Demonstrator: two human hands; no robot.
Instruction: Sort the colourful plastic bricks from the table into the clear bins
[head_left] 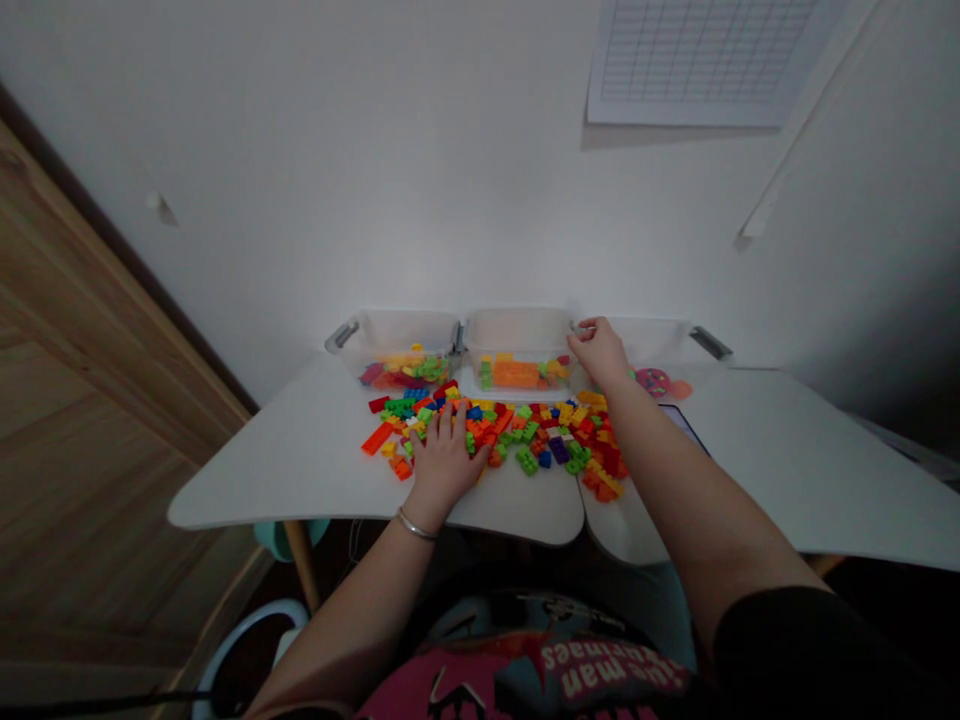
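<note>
A spread of colourful toy building bricks (528, 461) covers the middle of the white table. My left hand (442, 460), with a silver bangle at the wrist, lies palm down on the left part of the pile, fingers stretched and apart. Over the edge between the middle clear bin (517, 330) and the right clear bin (660, 335) is my right hand (602, 355). Its fingers are bent together in a pinch; whatever they hold, if anything, is too small to make out. Orange, yellow and green bricks show inside the middle bin.
A left clear bin (405, 330) with mixed bricks stands beside the middle one against the wall. Pink and orange pieces (652, 381) show in the right bin. A dark-edged flat device (684, 425) lies partly behind my right forearm. A seam divides two tabletops (300, 470).
</note>
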